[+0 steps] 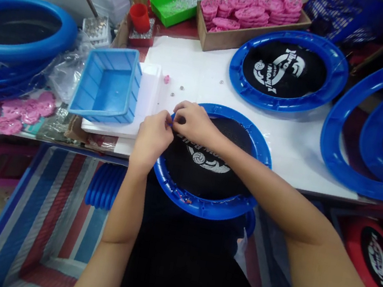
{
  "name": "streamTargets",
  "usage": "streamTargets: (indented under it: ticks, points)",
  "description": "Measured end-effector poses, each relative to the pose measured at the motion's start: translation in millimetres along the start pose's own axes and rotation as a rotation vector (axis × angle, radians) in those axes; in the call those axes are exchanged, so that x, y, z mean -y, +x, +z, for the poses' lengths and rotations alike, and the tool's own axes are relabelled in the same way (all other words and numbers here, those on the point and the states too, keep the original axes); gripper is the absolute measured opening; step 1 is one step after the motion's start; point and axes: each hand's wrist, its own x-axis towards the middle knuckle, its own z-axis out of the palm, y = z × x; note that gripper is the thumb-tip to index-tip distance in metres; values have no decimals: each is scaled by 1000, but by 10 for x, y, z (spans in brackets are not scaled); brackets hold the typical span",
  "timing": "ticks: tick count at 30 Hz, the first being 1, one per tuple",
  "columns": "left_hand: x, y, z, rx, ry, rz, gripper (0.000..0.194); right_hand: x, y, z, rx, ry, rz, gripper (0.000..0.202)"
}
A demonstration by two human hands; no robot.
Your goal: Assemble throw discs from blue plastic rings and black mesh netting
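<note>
A blue ring with black mesh and white lettering (pixel 202 207) lies tilted over the table's front edge, close to the person's body. My left hand (pixel 154 138) is closed at the ring's upper left rim, thumb and fingers pinched together. Beside it, my right hand (pixel 192 123) bends its fingers in a pinch on the same rim, with the wrist over the mesh. Whatever small piece the fingertips hold is hidden. Small metal bits and a tiny pink piece (pixel 166 79) lie on the white sheet beyond the hands.
A light blue bin (pixel 106 94) stands left on a white block. Behind are a green tray (pixel 179 4), a red cup (pixel 139 17) and a box of pink pieces (pixel 251 13). Another meshed ring (pixel 283 104) and bare rings (pixel 329 158) lie right; stacked rings (pixel 22 54) stand far left.
</note>
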Motion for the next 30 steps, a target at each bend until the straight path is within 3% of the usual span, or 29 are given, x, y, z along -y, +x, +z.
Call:
streamTargets:
  ticks: [4,9,16,20,24,30]
  points:
    - [31,40,-55,27,-33,29,17,-5,40,-110,84,41,8,10]
    - [72,16,-72,57,-86,39,10,-32,10,-114,65,85,-33,14]
    - [36,46,-74,101,115,94,21,19,-30,-160,87,21,-81,15]
    - [19,44,-160,164,161,189,23,-64,-273,-469,19,-199,-113,25]
    - [-131,121,-146,131,274,398,30,-333,-678,-730,-100,-526,96,32]
    - [-310,319,72,287,512,624,25,-713,-993,-717,20,-410,60,39]
